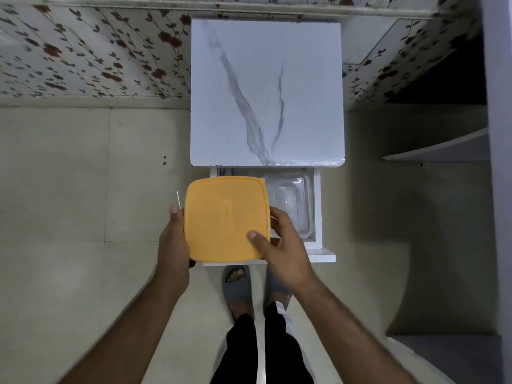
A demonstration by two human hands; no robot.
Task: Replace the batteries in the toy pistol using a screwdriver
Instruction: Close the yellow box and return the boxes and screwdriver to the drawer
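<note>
The marble-patterned worktop (266, 90) lies bare, open to a hand from above and from the front. Below its front edge the open drawer (317, 206) is mostly covered: an orange lid (224, 217), gripped by the left hand (173, 239) and right hand (279, 239), hangs over its left part. To the right, a clear glass dish (293, 203) fills the drawer floor, close to the drawer's right wall. Bare floor (83, 189) flanks the cabinet on both sides.

Lid (225, 217) between 2 hands, above open drawer (317, 206); container (293, 206) inside drawer, below tabletop (266, 90).
</note>
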